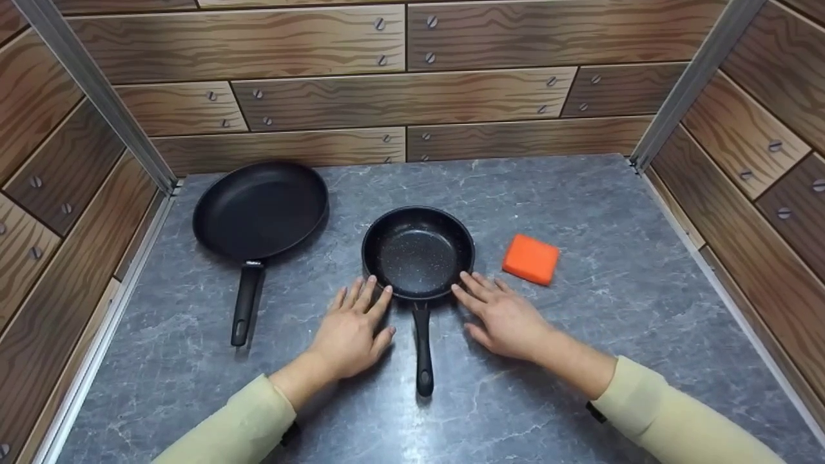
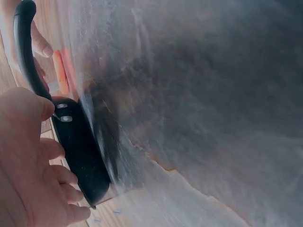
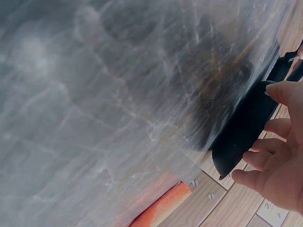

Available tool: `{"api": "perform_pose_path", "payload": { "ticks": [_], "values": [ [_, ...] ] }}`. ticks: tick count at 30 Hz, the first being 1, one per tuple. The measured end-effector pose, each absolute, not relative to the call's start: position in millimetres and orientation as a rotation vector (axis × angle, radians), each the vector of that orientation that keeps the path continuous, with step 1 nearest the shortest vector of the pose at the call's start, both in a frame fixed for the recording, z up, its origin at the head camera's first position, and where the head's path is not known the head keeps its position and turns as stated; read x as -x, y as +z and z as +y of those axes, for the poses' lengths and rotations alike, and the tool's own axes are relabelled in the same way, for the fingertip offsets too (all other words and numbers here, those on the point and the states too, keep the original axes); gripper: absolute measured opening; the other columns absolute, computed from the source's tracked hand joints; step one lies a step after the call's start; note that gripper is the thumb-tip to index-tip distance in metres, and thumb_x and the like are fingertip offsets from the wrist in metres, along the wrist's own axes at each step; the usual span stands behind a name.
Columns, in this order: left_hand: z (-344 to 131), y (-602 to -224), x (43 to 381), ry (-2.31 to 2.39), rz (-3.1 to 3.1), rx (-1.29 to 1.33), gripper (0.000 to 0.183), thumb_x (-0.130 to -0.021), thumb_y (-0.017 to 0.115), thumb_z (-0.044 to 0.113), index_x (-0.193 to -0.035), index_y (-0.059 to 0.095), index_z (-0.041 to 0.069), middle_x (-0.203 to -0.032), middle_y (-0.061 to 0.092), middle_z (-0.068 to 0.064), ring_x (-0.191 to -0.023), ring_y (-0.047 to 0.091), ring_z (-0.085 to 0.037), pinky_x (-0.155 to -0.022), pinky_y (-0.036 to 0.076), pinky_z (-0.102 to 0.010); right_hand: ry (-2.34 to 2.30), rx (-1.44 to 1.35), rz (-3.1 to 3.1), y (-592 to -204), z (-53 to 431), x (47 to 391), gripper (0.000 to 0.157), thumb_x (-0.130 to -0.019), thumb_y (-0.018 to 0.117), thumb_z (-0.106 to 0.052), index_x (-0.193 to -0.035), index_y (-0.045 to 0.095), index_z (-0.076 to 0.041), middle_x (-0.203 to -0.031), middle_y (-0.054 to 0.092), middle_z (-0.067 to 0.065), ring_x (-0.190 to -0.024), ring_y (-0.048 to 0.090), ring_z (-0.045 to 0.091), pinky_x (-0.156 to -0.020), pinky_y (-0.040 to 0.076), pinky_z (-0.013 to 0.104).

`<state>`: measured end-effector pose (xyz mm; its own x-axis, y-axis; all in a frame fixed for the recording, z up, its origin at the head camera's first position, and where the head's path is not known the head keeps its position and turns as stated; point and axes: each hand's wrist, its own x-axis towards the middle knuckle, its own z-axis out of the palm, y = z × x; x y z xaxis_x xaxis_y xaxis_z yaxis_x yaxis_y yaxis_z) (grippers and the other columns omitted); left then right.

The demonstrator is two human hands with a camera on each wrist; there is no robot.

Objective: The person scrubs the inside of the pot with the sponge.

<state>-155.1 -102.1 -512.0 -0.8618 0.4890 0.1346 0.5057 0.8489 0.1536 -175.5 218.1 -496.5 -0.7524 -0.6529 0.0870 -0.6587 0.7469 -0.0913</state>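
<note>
A small black speckled frying pan (image 1: 417,251) sits mid-counter, its handle (image 1: 423,348) pointing toward me. My left hand (image 1: 351,328) lies flat on the counter left of the handle, straight fingertips at the pan's near-left rim. My right hand (image 1: 503,312) lies flat on the other side, fingertips at the near-right rim. The left wrist view shows the small pan (image 2: 80,151), its handle (image 2: 26,52) and my left hand (image 2: 28,170) beside it. In the right wrist view my right hand (image 3: 279,146) has its fingertips by the pan (image 3: 246,127).
A larger black frying pan (image 1: 261,209) stands at the back left, handle (image 1: 246,303) toward me. An orange sponge (image 1: 530,259) lies right of the small pan, also visible as an orange sponge (image 3: 163,205). Wood-pattern walls (image 1: 399,96) enclose the grey marble counter (image 1: 580,361) on three sides.
</note>
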Motion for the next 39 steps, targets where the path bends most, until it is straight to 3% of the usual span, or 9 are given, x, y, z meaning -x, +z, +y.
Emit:
{"api": "perform_pose_path", "payload": {
  "ticks": [18,39],
  "values": [
    [-59,-500,209,-0.246,-3.098,0.788,0.07,-0.111,0.044,0.049,-0.169,0.027,0.014,-0.173,0.019,-0.022,-0.159,0.019,-0.043,-0.129,0.018,-0.055,0.256,-0.911,-2.901,-492,242,214,0.06,-0.099,0.065,-0.014,-0.153,0.051,0.005,-0.16,0.042,0.029,-0.147,0.043,0.046,-0.119,0.038,0.06],
    [9,-497,271,-0.112,-3.154,0.728,0.07,-0.11,0.04,0.049,-0.171,0.022,0.02,-0.175,0.017,-0.017,-0.161,0.016,-0.039,-0.131,0.015,-0.049,0.332,-0.667,-2.999,-485,283,274,0.052,-0.102,0.053,-0.011,-0.152,0.053,0.004,-0.161,0.044,0.025,-0.147,0.043,0.047,-0.115,0.042,0.063]
  ]
}}
